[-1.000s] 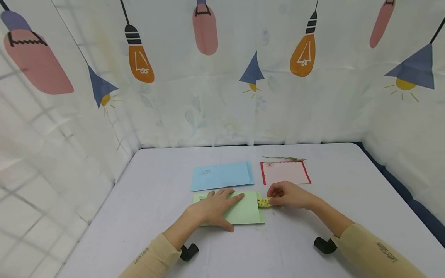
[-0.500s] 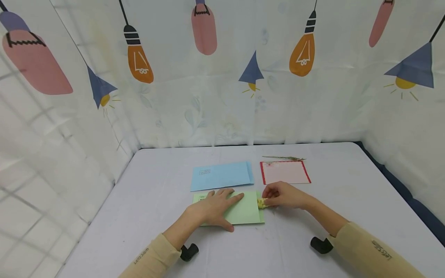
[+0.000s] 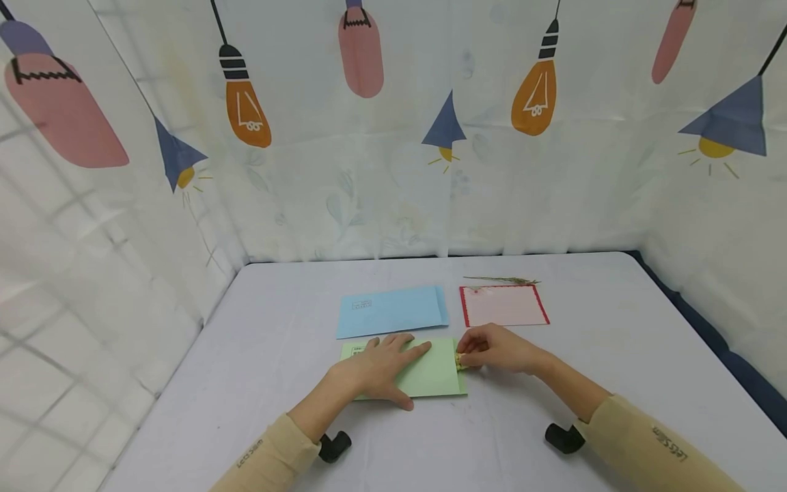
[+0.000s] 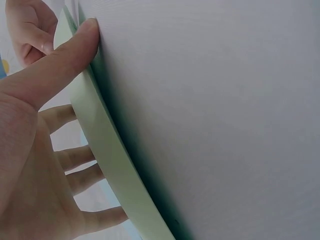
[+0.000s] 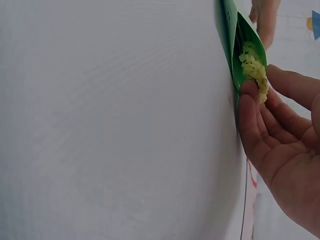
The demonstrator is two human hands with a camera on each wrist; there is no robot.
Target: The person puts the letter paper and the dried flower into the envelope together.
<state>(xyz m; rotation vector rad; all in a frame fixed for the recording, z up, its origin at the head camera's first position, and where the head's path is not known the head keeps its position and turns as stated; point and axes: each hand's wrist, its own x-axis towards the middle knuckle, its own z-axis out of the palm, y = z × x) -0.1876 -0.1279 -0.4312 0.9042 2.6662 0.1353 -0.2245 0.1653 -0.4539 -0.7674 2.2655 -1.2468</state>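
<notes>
A light green envelope (image 3: 438,376) lies on the table with its mouth towards the right. My left hand (image 3: 382,369) rests spread on top of it; in the left wrist view the thumb reaches along the near side. At the mouth, my right hand (image 3: 503,350) pinches a sprig of small yellow flowers (image 5: 254,70) between thumb and fingers. Part of the sprig sits inside the bulging opening in the right wrist view; its outer end is between the fingertips. How far it reaches inside is hidden.
Behind the green envelope lies a blue envelope (image 3: 393,311). A pink card with a red border (image 3: 505,305) is to its right, with a thin dried stem (image 3: 504,279) along the card's far edge. White cloth covers the table (image 3: 289,307), and patterned curtains hang around it.
My right hand has moved left towards the green envelope, pushing the yellow sprig further into its mouth, so less of it shows. The left hand has stayed in place.
</notes>
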